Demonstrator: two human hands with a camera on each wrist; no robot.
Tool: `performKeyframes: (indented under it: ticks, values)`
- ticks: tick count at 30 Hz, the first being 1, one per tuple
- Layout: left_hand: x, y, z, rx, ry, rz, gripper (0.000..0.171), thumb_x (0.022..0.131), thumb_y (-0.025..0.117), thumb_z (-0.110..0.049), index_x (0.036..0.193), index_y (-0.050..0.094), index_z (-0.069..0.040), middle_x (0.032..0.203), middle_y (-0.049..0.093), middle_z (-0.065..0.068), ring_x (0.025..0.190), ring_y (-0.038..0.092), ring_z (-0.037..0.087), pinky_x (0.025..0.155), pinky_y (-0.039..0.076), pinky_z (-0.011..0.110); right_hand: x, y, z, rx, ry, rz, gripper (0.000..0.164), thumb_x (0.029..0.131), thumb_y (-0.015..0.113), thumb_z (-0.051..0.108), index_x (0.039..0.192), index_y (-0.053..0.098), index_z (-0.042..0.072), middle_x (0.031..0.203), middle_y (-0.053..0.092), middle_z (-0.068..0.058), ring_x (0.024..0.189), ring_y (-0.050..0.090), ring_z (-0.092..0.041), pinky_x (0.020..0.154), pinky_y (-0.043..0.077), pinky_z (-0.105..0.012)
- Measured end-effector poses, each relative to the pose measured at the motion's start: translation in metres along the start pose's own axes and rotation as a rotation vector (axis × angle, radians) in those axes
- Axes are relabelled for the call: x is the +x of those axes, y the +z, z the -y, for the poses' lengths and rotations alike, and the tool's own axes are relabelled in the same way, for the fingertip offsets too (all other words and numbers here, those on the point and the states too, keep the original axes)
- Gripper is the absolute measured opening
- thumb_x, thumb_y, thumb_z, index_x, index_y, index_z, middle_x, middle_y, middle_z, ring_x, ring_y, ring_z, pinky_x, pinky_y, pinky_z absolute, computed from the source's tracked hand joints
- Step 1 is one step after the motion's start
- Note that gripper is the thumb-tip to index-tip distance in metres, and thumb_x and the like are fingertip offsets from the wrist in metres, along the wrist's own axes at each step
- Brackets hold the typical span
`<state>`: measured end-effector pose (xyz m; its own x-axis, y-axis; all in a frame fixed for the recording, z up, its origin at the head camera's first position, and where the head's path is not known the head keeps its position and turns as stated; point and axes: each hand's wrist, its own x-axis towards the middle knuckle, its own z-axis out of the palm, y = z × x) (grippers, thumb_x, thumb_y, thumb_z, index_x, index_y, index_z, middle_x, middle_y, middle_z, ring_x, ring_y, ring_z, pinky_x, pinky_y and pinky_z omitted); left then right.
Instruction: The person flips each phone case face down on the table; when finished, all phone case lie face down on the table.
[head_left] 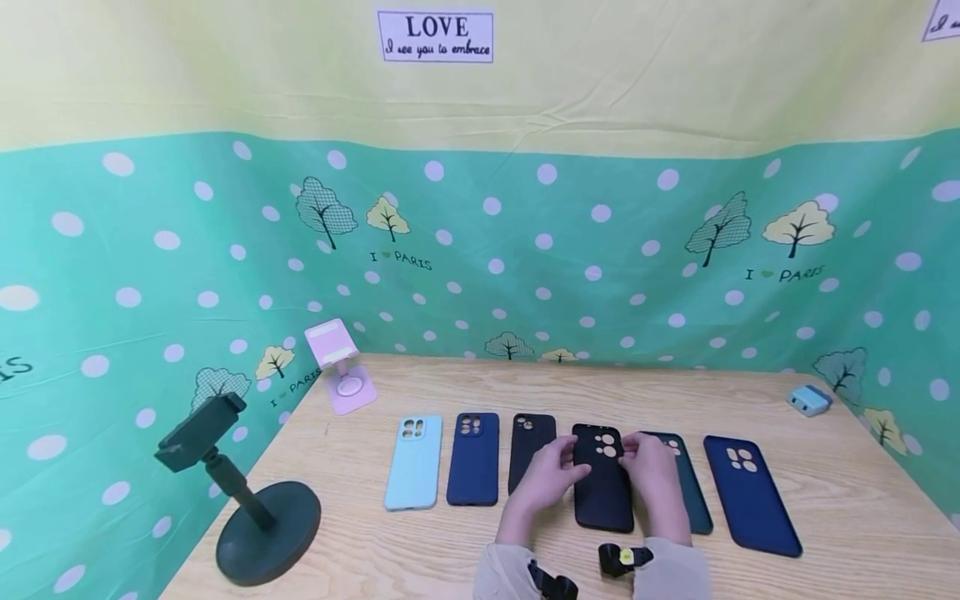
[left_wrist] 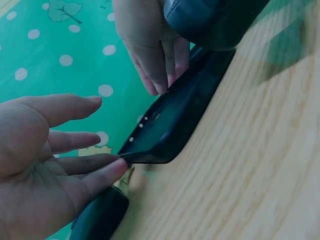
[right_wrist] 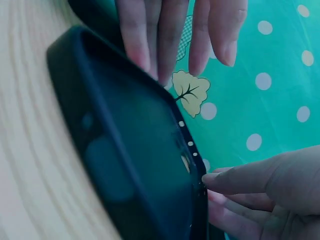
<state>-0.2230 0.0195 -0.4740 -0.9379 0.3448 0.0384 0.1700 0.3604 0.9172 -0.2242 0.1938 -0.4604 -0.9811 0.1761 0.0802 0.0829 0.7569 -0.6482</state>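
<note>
Both hands are at a black phone case (head_left: 603, 492), hollow side up in the wrist views, with camera cutouts at its far end. My left hand (head_left: 547, 477) is at its upper left edge. In the left wrist view, extended fingers of this hand (left_wrist: 55, 160) meet a corner of the case (left_wrist: 175, 135). My right hand (head_left: 651, 467) touches the upper right edge. From the right wrist, fingertips of that hand (right_wrist: 260, 195) rest along the outer rim of the case (right_wrist: 135, 145). A second black case (head_left: 531, 446) is partly behind the left hand, and a dark green case (head_left: 693, 492) partly behind the right.
Left in the row lie a light blue case (head_left: 414, 467) and a navy case (head_left: 474, 462); another navy case (head_left: 753, 500) lies rightmost. A black stand (head_left: 262, 533) and a pink stand (head_left: 348, 387) are on the left. A blue charger (head_left: 810, 400) sits back right.
</note>
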Motion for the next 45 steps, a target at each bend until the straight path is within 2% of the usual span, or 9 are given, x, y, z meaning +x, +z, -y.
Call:
performKeyframes:
  ticks: [7, 16, 20, 23, 27, 30, 37, 45]
  values:
    - [0.003, 0.001, 0.007, -0.022, 0.024, -0.051, 0.048, 0.091, 0.064, -0.01, 0.133, 0.05, 0.008, 0.127, 0.059, 0.026, 0.117, 0.06, 0.034, 0.096, 0.054, 0.037, 0.001, 0.006, -0.001, -0.021, -0.024, 0.001, 0.029, 0.083, 0.067, -0.008, 0.112, 0.064, -0.012, 0.101, 0.07, -0.026, 0.094, 0.068, -0.036, 0.085, 0.054, -0.048]
    - [0.006, 0.003, 0.012, -0.059, 0.084, -0.108, 0.041, 0.091, 0.062, -0.003, 0.13, 0.054, 0.006, 0.126, 0.058, 0.023, 0.115, 0.061, 0.036, 0.094, 0.055, 0.036, 0.002, 0.011, -0.003, -0.017, -0.045, -0.028, 0.03, 0.084, 0.066, -0.007, 0.114, 0.064, -0.011, 0.101, 0.07, -0.026, 0.096, 0.067, -0.038, 0.09, 0.05, -0.053]
    - [0.007, 0.005, 0.015, -0.1, 0.088, -0.136, 0.041, 0.09, 0.061, 0.001, 0.13, 0.054, 0.005, 0.129, 0.058, 0.022, 0.115, 0.062, 0.035, 0.094, 0.055, 0.036, 0.002, 0.011, -0.002, 0.0, -0.05, -0.029, 0.03, 0.086, 0.064, -0.005, 0.115, 0.063, -0.011, 0.102, 0.07, -0.026, 0.097, 0.067, -0.038, 0.09, 0.051, -0.052]
    - [0.008, 0.005, 0.017, -0.154, 0.083, -0.152, 0.042, 0.089, 0.06, 0.006, 0.13, 0.054, 0.004, 0.131, 0.057, 0.024, 0.115, 0.063, 0.034, 0.091, 0.056, 0.032, 0.002, 0.011, -0.002, 0.014, -0.053, -0.024, 0.031, 0.086, 0.063, -0.005, 0.116, 0.063, -0.011, 0.103, 0.07, -0.026, 0.098, 0.067, -0.038, 0.088, 0.052, -0.051]
    - [0.009, 0.004, 0.02, -0.226, 0.077, -0.157, 0.043, 0.088, 0.061, 0.008, 0.13, 0.055, 0.004, 0.129, 0.059, 0.025, 0.113, 0.064, 0.033, 0.082, 0.058, 0.025, 0.002, 0.011, -0.002, 0.033, -0.058, -0.023, 0.031, 0.085, 0.064, -0.006, 0.115, 0.063, -0.011, 0.101, 0.071, -0.025, 0.097, 0.067, -0.038, 0.088, 0.052, -0.051]
    - [0.009, 0.004, 0.022, -0.267, 0.069, -0.156, 0.043, 0.088, 0.062, 0.007, 0.13, 0.054, 0.006, 0.127, 0.06, 0.025, 0.114, 0.064, 0.032, 0.078, 0.058, 0.024, 0.002, 0.012, -0.003, 0.049, -0.06, -0.021, 0.03, 0.085, 0.065, -0.005, 0.114, 0.064, -0.011, 0.099, 0.071, -0.024, 0.095, 0.068, -0.037, 0.087, 0.053, -0.05]
    - [0.011, 0.005, 0.022, -0.283, 0.079, -0.162, 0.044, 0.087, 0.063, 0.005, 0.129, 0.054, 0.009, 0.13, 0.059, 0.025, 0.114, 0.063, 0.034, 0.084, 0.058, 0.027, 0.002, 0.012, -0.002, 0.06, -0.035, -0.01, 0.031, 0.085, 0.065, -0.003, 0.115, 0.063, -0.01, 0.101, 0.071, -0.025, 0.096, 0.067, -0.037, 0.086, 0.053, -0.05]
    - [0.011, 0.004, 0.021, -0.31, 0.097, -0.152, 0.044, 0.087, 0.063, 0.005, 0.13, 0.054, 0.009, 0.13, 0.059, 0.025, 0.115, 0.063, 0.034, 0.086, 0.056, 0.022, 0.003, 0.013, 0.0, 0.037, 0.0, 0.012, 0.033, 0.085, 0.067, 0.001, 0.117, 0.064, -0.008, 0.103, 0.069, -0.024, 0.096, 0.066, -0.035, 0.085, 0.053, -0.048]
